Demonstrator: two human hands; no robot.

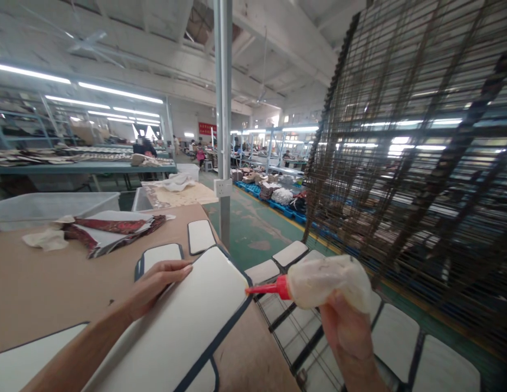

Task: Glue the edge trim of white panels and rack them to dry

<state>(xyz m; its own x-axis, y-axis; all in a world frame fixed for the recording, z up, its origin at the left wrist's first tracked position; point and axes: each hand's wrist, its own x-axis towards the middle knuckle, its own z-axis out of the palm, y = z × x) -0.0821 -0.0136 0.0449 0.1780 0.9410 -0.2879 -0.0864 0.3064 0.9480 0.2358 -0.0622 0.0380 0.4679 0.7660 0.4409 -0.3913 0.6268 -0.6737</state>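
A long white panel with a dark blue edge (183,310) lies tilted across the front of the table. My left hand (165,277) grips its left side, thumb and fingers pressed over the edge. In my right hand (347,326) is a squeeze bottle (329,280), whitish and soft, with a red nozzle. The nozzle tip meets the panel's far right corner at its blue edging. Smaller white panels with the same dark edging, one piece (201,236) and another piece (161,255), rest just beyond it.
Brown board covers the table (102,283). Folded patterned fabric (118,228) lies at the left, before a clear plastic bin (53,209). At right, a wire mesh rack (400,136) rises tall, with several white panels (396,332) on its lower level. A pole (223,109) stands beyond the table.
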